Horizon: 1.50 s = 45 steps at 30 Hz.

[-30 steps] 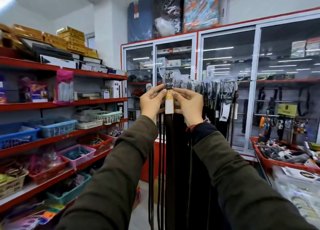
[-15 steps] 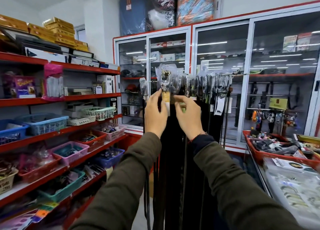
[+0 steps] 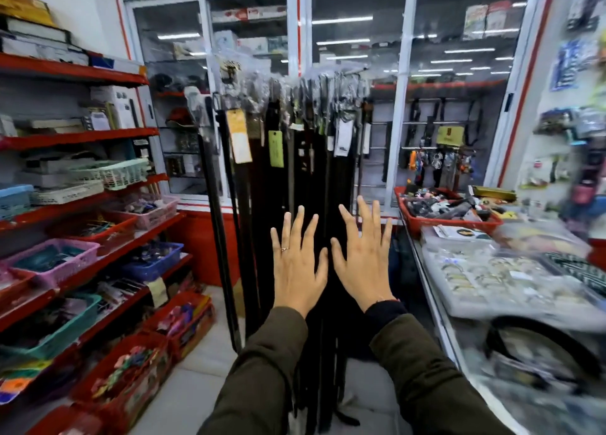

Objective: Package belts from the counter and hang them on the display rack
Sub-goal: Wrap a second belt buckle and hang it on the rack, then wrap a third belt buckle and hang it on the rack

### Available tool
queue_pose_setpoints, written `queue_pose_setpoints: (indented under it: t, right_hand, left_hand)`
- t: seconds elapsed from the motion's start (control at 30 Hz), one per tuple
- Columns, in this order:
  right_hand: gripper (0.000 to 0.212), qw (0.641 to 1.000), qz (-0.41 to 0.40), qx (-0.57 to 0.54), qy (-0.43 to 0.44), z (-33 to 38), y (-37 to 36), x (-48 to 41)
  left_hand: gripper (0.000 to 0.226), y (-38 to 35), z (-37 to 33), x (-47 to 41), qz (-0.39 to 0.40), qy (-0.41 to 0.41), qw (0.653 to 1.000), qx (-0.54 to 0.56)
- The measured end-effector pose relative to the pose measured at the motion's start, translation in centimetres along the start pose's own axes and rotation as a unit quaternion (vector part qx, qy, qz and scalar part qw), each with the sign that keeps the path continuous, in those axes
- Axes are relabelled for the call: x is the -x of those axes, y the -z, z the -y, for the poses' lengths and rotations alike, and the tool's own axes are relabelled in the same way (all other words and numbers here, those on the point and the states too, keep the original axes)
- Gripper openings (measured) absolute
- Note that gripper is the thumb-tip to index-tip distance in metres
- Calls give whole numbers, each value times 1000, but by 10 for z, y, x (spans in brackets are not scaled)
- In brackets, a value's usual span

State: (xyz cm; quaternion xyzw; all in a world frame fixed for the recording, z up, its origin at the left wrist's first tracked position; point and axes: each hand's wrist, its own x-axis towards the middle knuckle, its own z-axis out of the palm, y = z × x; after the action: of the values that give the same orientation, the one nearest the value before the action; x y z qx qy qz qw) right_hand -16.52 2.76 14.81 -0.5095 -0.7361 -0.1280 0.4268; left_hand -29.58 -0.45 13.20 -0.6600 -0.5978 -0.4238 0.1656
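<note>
A row of dark belts (image 3: 288,178) hangs from a display rack rail (image 3: 351,71), their buckles wrapped in clear plastic. The leftmost wrapped belt (image 3: 233,113) carries a yellow tag. My left hand (image 3: 296,265) and my right hand (image 3: 362,264) are both spread flat in front of the lower hanging straps, fingers apart and pointing up, holding nothing. A black belt (image 3: 537,339) lies coiled on the glass counter (image 3: 459,346) at the lower right, blurred.
Red shelves (image 3: 82,136) with plastic baskets of small goods line the left side. Glass cabinets (image 3: 400,83) stand behind the rack. A red tray (image 3: 442,219) of items and plastic-wrapped goods sit on the counter at right. White floor lies below.
Both hands have let go of the tagged belt at the rail and dropped down with fingers spread. The view has tilted down and turned right.
</note>
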Motion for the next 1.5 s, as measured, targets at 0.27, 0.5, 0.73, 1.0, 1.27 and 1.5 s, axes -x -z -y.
queue_pose_setpoints:
  t: [0.27, 0.5, 0.73, 1.0, 1.27, 1.5]
  right_hand:
    - [58, 994, 40, 54, -82, -92, 17, 63]
    - [62, 964, 126, 129, -194, -189, 50, 122]
    - [69, 860, 321, 212, -335, -291, 81, 170]
    - [49, 839, 426, 177, -288, -348, 83, 188]
    - [31, 881, 379, 29, -283, -343, 77, 191]
    - [10, 895, 344, -35, -283, -299, 81, 163]
  left_hand:
    - [60, -66, -63, 37, 77, -13, 997, 31]
    - [58, -132, -129, 71, 173, -54, 980, 79]
    - [62, -201, -198, 92, 401, -137, 904, 63]
    - [69, -256, -258, 104, 555, -241, 796, 5]
    - [40, -254, -247, 115, 476, -256, 841, -27]
    - [38, -217, -201, 87, 431, -252, 866, 29]
